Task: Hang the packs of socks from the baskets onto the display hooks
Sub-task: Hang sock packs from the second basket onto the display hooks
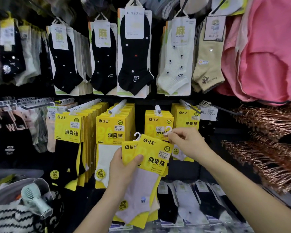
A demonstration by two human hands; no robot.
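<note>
Against a black display wall (141, 102), rows of metal display hooks (158, 109) loaded with hanging yellow-carded socks (114, 132); above, black ankle socks (134, 52) and cream ankle socks (175, 64) on cards. Centre foreground: left hand (123, 167) curled round a small stack of yellow sock packs (151, 158), thumb across the front card. Right hand (186, 143) pinching the white plastic hanger (168, 131) of a further pack (177, 153), just below a lightly loaded hook. Right edge: pink garments (267, 56), copper-coloured hangers (267, 132). Lower left: grey fabric basket (10, 189) holding a pale green handheld fan (35, 200).
</note>
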